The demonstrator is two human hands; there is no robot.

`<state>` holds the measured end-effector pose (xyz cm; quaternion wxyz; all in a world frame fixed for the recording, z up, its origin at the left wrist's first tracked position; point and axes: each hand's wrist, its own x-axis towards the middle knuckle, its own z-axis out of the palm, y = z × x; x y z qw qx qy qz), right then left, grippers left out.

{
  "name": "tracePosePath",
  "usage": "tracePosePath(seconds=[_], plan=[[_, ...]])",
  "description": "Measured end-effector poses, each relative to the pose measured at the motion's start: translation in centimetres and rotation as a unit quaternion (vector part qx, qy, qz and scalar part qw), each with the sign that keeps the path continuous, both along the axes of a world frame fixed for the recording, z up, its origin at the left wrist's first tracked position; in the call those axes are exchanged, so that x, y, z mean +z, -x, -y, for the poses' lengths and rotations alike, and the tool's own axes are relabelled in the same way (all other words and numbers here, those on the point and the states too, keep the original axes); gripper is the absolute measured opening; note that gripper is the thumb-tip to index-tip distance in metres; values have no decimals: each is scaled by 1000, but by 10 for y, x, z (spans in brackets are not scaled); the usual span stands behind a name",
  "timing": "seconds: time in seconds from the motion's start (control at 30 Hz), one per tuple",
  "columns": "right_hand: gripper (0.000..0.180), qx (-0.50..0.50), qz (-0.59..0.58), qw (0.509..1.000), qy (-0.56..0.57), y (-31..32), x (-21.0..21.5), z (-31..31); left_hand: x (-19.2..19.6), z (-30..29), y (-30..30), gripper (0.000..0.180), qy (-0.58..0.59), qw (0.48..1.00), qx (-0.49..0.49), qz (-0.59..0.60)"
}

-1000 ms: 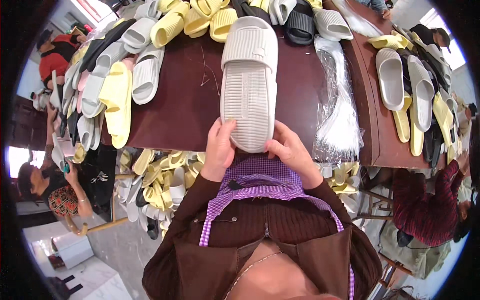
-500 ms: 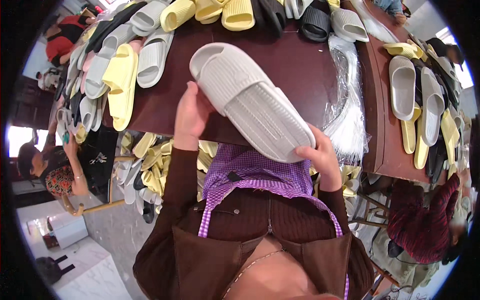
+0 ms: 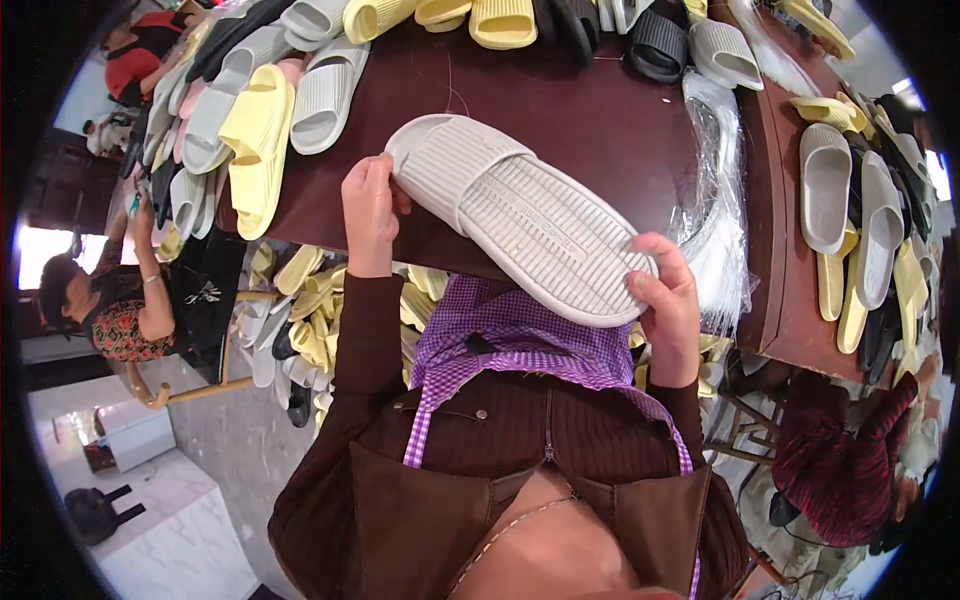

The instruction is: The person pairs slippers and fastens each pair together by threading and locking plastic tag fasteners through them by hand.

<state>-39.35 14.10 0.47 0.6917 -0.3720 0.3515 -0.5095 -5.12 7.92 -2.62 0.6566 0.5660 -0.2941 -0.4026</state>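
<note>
A light grey slide sandal point(image 3: 550, 228) hangs slantwise between my two hands over the front edge of the table, its patterned sole side facing up. At its strap end, my left hand point(image 3: 372, 205) is closed on the toe edge, fingers curled under it. My right hand point(image 3: 668, 300) pinches the heel end, thumb and forefinger on the sole. On the table to the left, a yellow slide point(image 3: 258, 150) and a grey slide point(image 3: 326, 98) lie closest to my left hand. A bundle of clear plastic strands point(image 3: 715, 220) lies beyond my right hand.
More slides point(image 3: 505, 22) in yellow, grey and black line the back of the dark red table point(image 3: 590, 130). A second table at right carries a pile with a grey slide point(image 3: 826, 190). Yellow slides point(image 3: 312, 310) are heaped below the table. Other people sit at both sides.
The sandal has tilted so its sole pattern shows more plainly, and it lies flatter. My right hand has moved slightly right, with the forefinger now over the heel edge.
</note>
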Motion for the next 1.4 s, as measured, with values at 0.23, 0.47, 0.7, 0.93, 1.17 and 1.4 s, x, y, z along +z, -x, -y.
tracePosePath(seconds=[0.23, 0.47, 0.7, 0.93, 1.17, 1.4], plan=[[20, -26, -24, 999, 24, 4, 12, -14, 5, 13, 24, 21, 20, 1000, 23, -1], [13, -74, -162, 975, 133, 27, 15, -26, 1, 28, 16, 22, 88, 993, 59, 55], [49, -237, -74, 958, 146, 106, 41, -49, 1, 29, -60, 22, 50, 991, 106, 57], [55, -186, 144, 946, 225, 100, 66, -31, -8, 62, -33, 26, 12, 988, -50, 148], [56, -49, -150, 936, 316, 105, 110, -17, 4, 90, 44, 30, 33, 982, -161, 88], [46, -52, 42, 955, 288, 92, 152, -17, 42, 44, 108, 67, 313, 837, -309, 325]])
